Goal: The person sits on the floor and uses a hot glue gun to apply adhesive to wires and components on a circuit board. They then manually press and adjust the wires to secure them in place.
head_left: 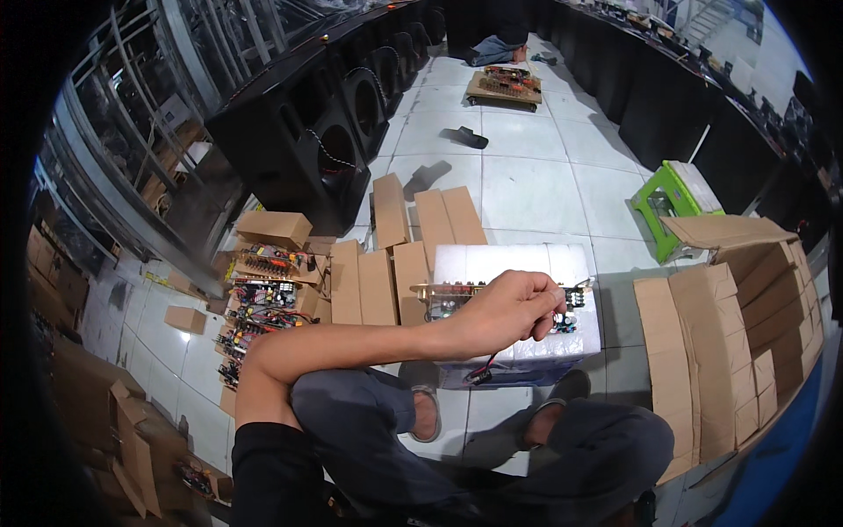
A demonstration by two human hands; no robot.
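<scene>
Between the person's knees, on the tiled floor [527, 189], sits a white foam block [514, 263] on a box, and a circuit board [452, 299] with a metal front strip lies across its top. One hand [509, 307] shows, reaching across from the left on a bare forearm; it looks like the left hand. Its fingers [549, 309] are curled together, pinched on something small at the board's right end; what exactly they grip cannot be made out. A red and black wire [481, 369] hangs below the hand, down the front of the block. The right hand is out of view.

Just left of the block, flat cartons [378, 285] lie side by side on the floor, and more boards [263, 303] with coloured wiring are stacked beyond them. Large black speaker cabinets [307, 149] line the wall at upper left. To the right stands an open cardboard box [738, 325] with its flaps spread, and a green stool [672, 206] behind it. Far up the floor, another board rests on a low pallet [503, 88], well apart from the hand, with a dark sandal [468, 136] lying nearer.
</scene>
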